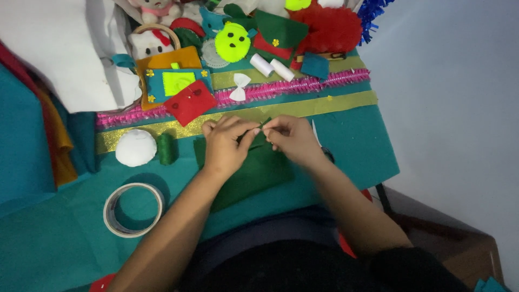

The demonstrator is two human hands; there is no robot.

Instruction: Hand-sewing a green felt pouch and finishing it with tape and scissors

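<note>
Work surface covered in teal felt (357, 146). A dark green felt sheet (254, 173) lies directly beneath the fingers (254, 131); a green thread spool (167, 148) and white pad (135, 147) lie to their left, a tape roll (133, 210) below-left, and gold (303, 108) and pink (303, 86) trim strips beyond the fingertips.

Tape roll (133, 210) left of felt sheet (254, 176), thread spool (167, 148) btwn.

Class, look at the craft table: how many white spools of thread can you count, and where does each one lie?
2. One white spool and a second white spool lie side by side, tilted, on the teal table just above the pink trim. Others may be hidden under the felt pile.
</note>
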